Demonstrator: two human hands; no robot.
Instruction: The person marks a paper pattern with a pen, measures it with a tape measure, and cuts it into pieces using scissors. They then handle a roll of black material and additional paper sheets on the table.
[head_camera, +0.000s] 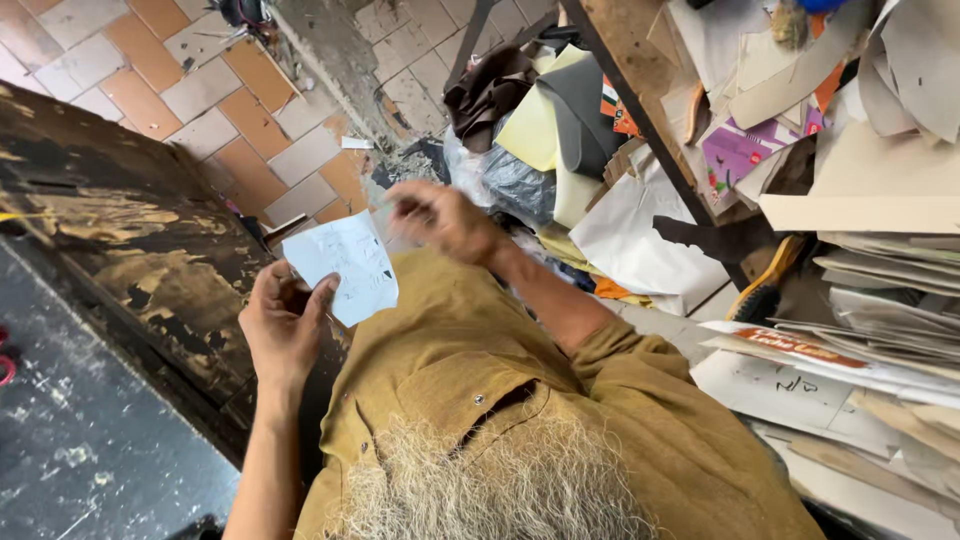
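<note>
My fingers on the left hand (283, 325) are curled around the lower left edge of a small white paper slip with pencilled marks (345, 264), thumb on one side, the rest behind — that hand alone carries it. My right hand (440, 218) hovers just beyond the slip's upper right corner, blurred, fingers loosely bent; whether they pinch anything I cannot tell. The slip stands tilted in front of my mustard-yellow shirt (480, 370), its long axis running from lower left up toward the right hand, so the right is the nearer free hand. Beside me — a worn dark wooden bench (130, 250), and stacked paper patterns (860, 300) on shelves.
</note>
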